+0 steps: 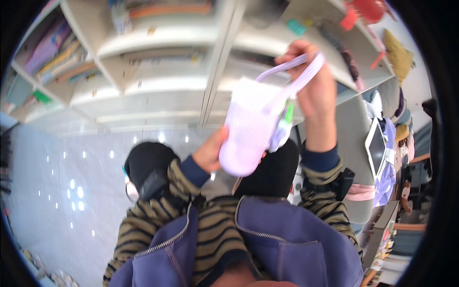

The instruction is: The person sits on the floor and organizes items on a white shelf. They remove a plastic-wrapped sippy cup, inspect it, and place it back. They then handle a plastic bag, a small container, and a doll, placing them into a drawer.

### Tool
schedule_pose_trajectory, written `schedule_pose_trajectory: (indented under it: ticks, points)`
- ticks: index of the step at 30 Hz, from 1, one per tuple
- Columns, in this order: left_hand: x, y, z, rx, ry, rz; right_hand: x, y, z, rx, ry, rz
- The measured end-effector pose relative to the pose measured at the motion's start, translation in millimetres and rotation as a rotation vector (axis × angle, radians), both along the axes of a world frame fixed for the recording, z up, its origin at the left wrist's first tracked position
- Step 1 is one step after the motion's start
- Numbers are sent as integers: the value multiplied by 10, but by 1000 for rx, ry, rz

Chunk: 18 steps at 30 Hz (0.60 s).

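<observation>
A lilac ribbed pouch or cup carrier [247, 132] with a pale upper part is tilted in front of the shelves, above my knees. My left hand [209, 150] grips the lower left side of its body, and some of the fingers are hidden behind it. The lilac strap [299, 80] rises from the top in a loop, and my right hand [315, 91] holds it near its upper bend. A blurred purple, white and green ornament [281, 134] hangs along the pouch's right side. Motion blur hides finer detail.
White shelving [154, 77] spans the far side, with books [59, 59] on the left. At right, a grey upholstered seat [349, 122] bears a white-framed tablet [375, 147] and purple fabric [385, 186]. A mustard cushion [398, 57] lies beyond. Glossy tile floor [89, 172] extends left.
</observation>
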<state>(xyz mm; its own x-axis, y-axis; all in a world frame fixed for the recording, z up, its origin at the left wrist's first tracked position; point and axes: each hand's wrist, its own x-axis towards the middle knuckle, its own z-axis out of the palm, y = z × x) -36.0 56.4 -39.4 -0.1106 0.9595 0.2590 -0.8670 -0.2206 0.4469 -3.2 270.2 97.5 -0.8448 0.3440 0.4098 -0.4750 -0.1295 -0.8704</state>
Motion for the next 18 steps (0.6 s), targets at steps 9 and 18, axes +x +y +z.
schedule_pose_trajectory:
  ticks: [9,18]
  points:
    - [-93,46,165,-240,355,676,378,-570,-509,50,-202,189]
    - [-122,278,277,-294,828,803,526,-582,-712,-18,-225,2]
